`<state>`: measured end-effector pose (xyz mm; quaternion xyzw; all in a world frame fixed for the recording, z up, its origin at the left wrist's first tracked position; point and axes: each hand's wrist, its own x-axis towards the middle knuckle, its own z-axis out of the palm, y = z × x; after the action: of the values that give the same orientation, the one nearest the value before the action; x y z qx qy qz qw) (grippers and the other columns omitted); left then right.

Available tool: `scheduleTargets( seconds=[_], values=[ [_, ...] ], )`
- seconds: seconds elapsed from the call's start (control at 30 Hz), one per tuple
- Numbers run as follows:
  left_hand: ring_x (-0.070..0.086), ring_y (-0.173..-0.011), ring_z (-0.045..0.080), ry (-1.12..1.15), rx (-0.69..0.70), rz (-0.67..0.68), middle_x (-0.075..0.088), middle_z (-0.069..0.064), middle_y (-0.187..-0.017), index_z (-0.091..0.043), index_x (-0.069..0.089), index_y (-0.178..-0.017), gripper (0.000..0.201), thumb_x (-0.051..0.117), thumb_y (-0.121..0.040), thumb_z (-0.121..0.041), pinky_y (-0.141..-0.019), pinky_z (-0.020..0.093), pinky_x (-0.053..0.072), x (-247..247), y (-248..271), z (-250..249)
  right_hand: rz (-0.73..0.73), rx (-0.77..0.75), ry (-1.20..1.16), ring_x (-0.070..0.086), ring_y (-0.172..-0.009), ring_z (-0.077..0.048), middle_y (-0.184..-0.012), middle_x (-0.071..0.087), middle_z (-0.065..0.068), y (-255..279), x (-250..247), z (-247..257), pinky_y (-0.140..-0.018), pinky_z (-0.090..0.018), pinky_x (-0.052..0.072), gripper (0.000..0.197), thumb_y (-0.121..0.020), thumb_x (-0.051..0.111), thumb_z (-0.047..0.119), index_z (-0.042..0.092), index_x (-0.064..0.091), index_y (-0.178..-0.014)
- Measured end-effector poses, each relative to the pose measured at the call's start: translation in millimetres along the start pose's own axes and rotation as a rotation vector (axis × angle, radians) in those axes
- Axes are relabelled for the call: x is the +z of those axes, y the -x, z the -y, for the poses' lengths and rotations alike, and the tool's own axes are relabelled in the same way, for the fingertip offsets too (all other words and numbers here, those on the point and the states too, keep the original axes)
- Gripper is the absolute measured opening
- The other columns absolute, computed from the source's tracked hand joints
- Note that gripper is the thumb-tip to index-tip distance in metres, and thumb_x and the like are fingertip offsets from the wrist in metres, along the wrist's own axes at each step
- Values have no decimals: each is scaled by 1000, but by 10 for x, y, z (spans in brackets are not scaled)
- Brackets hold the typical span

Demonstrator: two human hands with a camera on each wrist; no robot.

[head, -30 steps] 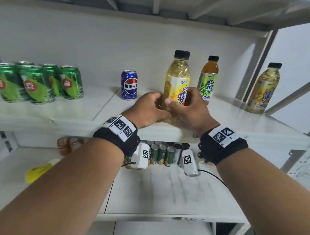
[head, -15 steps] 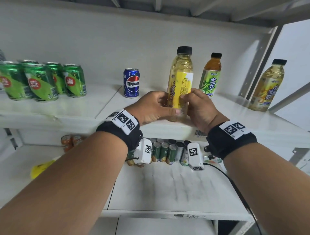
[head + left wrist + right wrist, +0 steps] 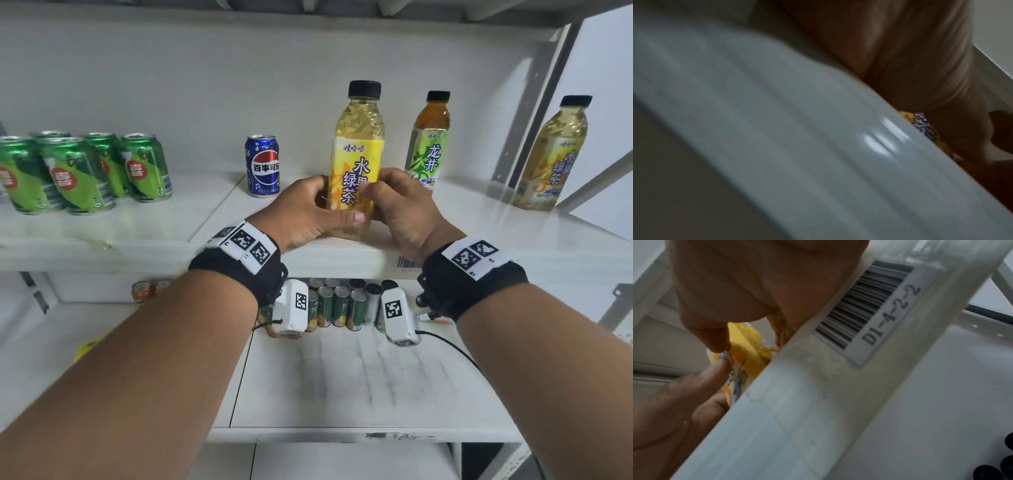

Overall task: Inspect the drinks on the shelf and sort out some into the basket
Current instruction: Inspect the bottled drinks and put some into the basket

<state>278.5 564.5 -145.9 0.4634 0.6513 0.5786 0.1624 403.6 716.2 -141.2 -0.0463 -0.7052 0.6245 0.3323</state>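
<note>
A yellow-labelled fruit green tea bottle (image 3: 358,161) with a black cap stands upright near the front edge of the white shelf (image 3: 342,255). My left hand (image 3: 313,209) grips its lower left side, thumb across the front. On the other side my right hand (image 3: 394,202) curls its fingers round the label. In the right wrist view, fingertips (image 3: 719,344) press on the yellow label (image 3: 750,344) above the shelf lip. The left wrist view is blurred, with a strip of the label (image 3: 925,128) showing. No basket is in view.
On the same shelf stand a blue Pepsi can (image 3: 262,166), several green cans (image 3: 82,171) at the left, a Longjing tea bottle (image 3: 428,137) and another fruit tea bottle (image 3: 551,154) at the right. Several cans (image 3: 342,305) sit on the lower shelf. A barcode tag (image 3: 869,308) marks the shelf edge.
The bottle has been turned between my hands: half a second ago the label's side panel faced me, now its front with large characters does. Both hands stay low on it.
</note>
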Motion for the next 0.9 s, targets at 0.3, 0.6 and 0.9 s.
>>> scheduleTargets(
  seconds=[0.3,0.6,0.9],
  values=[
    [78,-112,25,16,-3,-51,81,6,-119,-13,69,-126,64,98,-72,-32,-99,51,64,-11,21,-10,62,-71,39,77,-102,-20,-110,80,-4,-4,-16,-48,-83,-29,61,21,-99,71,36,20,75,-112],
    [79,-110,20,-46,65,-45,82,-2,-115,-21,73,-126,66,90,-73,-57,-100,52,63,79,65,-59,-53,-81,154,66,-62,-1,-71,73,12,-31,-48,-64,-58,-19,53,25,-106,61,32,11,66,-95],
    [79,-109,25,-106,123,-102,82,2,-114,-16,70,-126,58,93,-80,-42,-96,56,64,67,147,-68,-29,-114,177,65,-87,-34,-97,65,-31,82,29,51,-91,-66,55,59,-94,65,60,2,63,-98]
  ],
)
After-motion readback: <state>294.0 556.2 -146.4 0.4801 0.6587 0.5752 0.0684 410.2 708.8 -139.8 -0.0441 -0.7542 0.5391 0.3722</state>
